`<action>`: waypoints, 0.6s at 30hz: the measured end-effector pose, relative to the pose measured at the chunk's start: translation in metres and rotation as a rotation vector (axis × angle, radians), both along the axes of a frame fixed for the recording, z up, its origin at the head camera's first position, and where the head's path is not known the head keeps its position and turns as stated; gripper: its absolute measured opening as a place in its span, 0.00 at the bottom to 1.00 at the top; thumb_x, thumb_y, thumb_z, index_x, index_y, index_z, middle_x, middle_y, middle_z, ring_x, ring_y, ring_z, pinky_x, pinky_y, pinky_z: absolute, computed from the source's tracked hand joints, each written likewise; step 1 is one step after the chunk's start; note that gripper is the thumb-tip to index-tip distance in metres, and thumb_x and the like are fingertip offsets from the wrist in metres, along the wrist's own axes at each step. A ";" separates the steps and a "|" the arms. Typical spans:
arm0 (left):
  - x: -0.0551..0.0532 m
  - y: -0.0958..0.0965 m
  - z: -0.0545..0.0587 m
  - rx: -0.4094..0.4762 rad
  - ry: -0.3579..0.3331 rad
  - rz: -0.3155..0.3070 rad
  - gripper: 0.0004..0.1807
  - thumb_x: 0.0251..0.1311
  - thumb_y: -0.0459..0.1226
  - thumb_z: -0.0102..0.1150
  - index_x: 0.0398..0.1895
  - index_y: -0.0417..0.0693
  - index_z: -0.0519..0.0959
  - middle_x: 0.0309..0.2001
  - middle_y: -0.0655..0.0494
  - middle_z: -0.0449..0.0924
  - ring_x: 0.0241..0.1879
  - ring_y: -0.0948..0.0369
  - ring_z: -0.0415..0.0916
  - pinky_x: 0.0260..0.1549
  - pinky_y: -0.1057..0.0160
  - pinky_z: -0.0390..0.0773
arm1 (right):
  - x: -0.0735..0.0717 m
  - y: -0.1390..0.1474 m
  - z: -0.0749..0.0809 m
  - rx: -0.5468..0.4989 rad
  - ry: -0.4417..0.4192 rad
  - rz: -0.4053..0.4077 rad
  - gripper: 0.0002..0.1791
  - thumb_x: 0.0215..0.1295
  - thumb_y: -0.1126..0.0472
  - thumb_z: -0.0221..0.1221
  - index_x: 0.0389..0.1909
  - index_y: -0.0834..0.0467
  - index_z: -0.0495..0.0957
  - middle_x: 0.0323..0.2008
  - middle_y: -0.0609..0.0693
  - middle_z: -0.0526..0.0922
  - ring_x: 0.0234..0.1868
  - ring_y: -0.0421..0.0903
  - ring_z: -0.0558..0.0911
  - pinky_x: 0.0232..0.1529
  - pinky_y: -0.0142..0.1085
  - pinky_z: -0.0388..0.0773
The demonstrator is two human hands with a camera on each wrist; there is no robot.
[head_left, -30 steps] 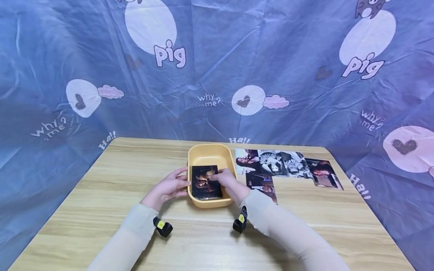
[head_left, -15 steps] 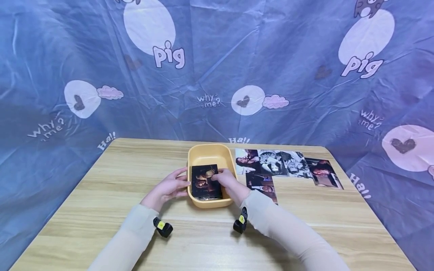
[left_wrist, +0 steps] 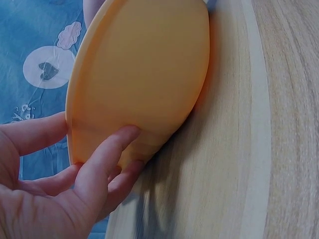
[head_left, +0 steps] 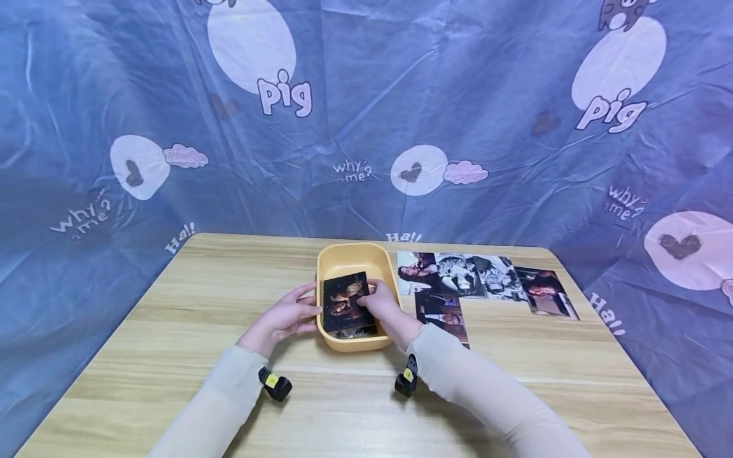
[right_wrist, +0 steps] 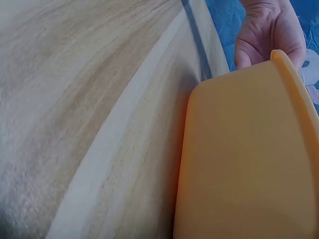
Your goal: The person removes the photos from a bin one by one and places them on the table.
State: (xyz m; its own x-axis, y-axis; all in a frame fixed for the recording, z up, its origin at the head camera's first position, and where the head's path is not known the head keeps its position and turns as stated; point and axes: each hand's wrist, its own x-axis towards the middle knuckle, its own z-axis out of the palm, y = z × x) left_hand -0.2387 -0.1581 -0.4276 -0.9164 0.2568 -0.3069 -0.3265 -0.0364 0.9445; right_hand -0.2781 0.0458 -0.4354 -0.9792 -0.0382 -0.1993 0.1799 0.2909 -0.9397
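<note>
A yellow plastic tub (head_left: 366, 249) stands on the table with photo prints inside. My right hand (head_left: 389, 305) reaches in over its right side. Thumb and fingers pinch the right edge of a dark photo (head_left: 340, 318) showing figures. Under its lower edge a strip of a greyish photo (head_left: 356, 333) shows. The right fingertips below the print are hidden. My left hand (left_wrist: 75, 194) rests against the tub's outer left wall, fingers spread, with fingertips on the wall and at the rim. In the right wrist view the left hand (right_wrist: 269, 35) appears beyond the tub's end.
Right of the tub lie a colour photo (head_left: 420, 273), two black-and-white photos, including one (head_left: 460, 275) overlapping its neighbour, and a dark-edged photo (head_left: 546, 292) turned at an angle. Nearer is another photo (head_left: 442, 316), partly behind my right forearm. A blue printed cloth (head_left: 366, 114) hangs behind the wooden table (head_left: 217, 286).
The dark photo has turned slightly, its right side rising a little with my right hand. More of the greyish photo below it shows. My left hand and the tub stay put.
</note>
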 end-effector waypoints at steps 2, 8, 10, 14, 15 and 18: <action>0.000 0.001 0.000 -0.002 -0.004 0.006 0.41 0.62 0.24 0.51 0.76 0.42 0.45 0.72 0.31 0.51 0.56 0.44 0.75 0.46 0.56 0.85 | -0.012 0.004 -0.018 -0.035 0.072 0.021 0.36 0.49 0.79 0.57 0.64 0.68 0.65 0.42 0.57 0.78 0.39 0.48 0.80 0.41 0.36 0.83; 0.001 0.001 0.001 0.004 -0.001 -0.002 0.41 0.62 0.23 0.50 0.76 0.42 0.45 0.73 0.32 0.51 0.60 0.41 0.72 0.49 0.53 0.84 | -0.037 0.006 -0.052 -0.030 0.131 0.015 0.36 0.45 0.79 0.58 0.62 0.65 0.69 0.39 0.56 0.77 0.38 0.48 0.78 0.35 0.34 0.81; 0.001 0.001 0.000 0.007 0.006 -0.011 0.41 0.62 0.23 0.50 0.76 0.42 0.44 0.73 0.31 0.50 0.61 0.40 0.71 0.51 0.52 0.83 | -0.018 0.003 -0.022 -0.004 0.091 -0.015 0.35 0.47 0.81 0.57 0.62 0.66 0.69 0.40 0.58 0.77 0.39 0.50 0.77 0.36 0.34 0.81; 0.001 0.001 0.000 0.006 0.014 -0.020 0.41 0.62 0.23 0.49 0.76 0.41 0.44 0.73 0.31 0.50 0.61 0.40 0.70 0.51 0.51 0.83 | -0.001 0.002 0.002 -0.008 0.106 -0.033 0.33 0.48 0.82 0.54 0.60 0.70 0.70 0.37 0.57 0.75 0.34 0.46 0.75 0.29 0.26 0.75; 0.001 0.000 0.000 0.005 0.014 -0.019 0.41 0.62 0.23 0.49 0.76 0.41 0.44 0.73 0.30 0.50 0.61 0.39 0.70 0.51 0.51 0.83 | 0.001 0.002 0.004 -0.012 0.116 -0.038 0.32 0.48 0.82 0.53 0.60 0.70 0.71 0.36 0.57 0.76 0.32 0.45 0.74 0.28 0.25 0.74; 0.002 0.000 0.000 -0.001 0.011 -0.016 0.41 0.62 0.24 0.50 0.76 0.41 0.44 0.73 0.30 0.49 0.61 0.39 0.70 0.48 0.54 0.85 | 0.004 0.001 0.009 -0.034 0.116 -0.054 0.31 0.48 0.82 0.54 0.58 0.68 0.73 0.37 0.58 0.78 0.29 0.42 0.74 0.26 0.24 0.73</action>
